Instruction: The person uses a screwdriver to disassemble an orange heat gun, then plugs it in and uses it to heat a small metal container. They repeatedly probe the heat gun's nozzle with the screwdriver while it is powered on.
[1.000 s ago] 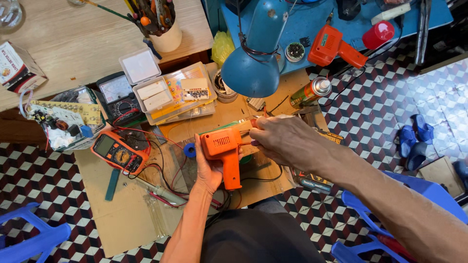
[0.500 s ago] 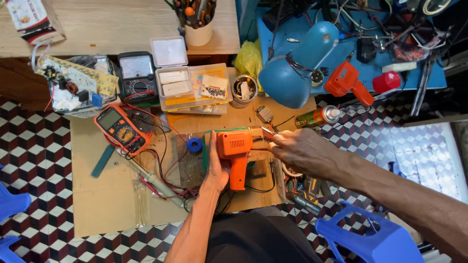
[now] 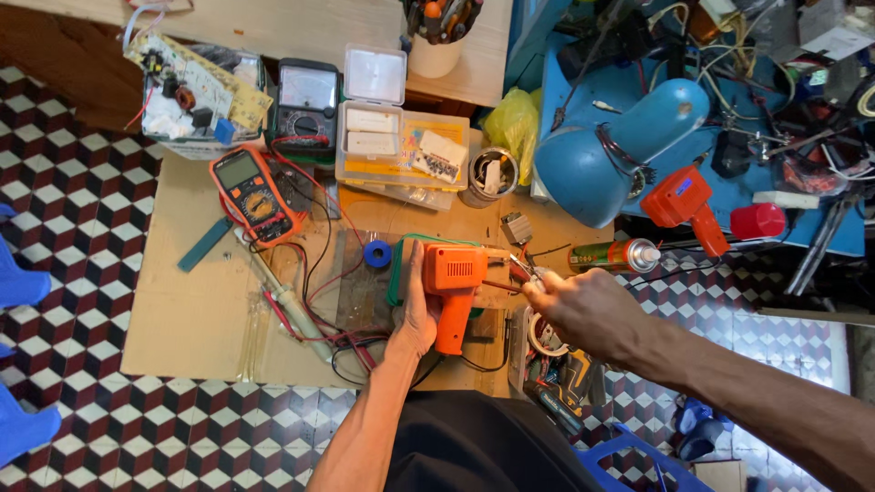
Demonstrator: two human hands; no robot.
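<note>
Two bare hands over a cardboard sheet (image 3: 182, 319) on checkered floor, orange multimeter (image 3: 252, 196) far left, left hand (image 3: 417, 310) wrapped around the orange soldering gun (image 3: 453, 282) at centre, right hand (image 3: 583, 310) with fingertips pinched at the gun's tip, blue lamp (image 3: 620, 150) beyond.

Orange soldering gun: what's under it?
Under the orange soldering gun a green-edged board shows, lying on brown cardboard. The left hand and the gun cover the rest.
</note>
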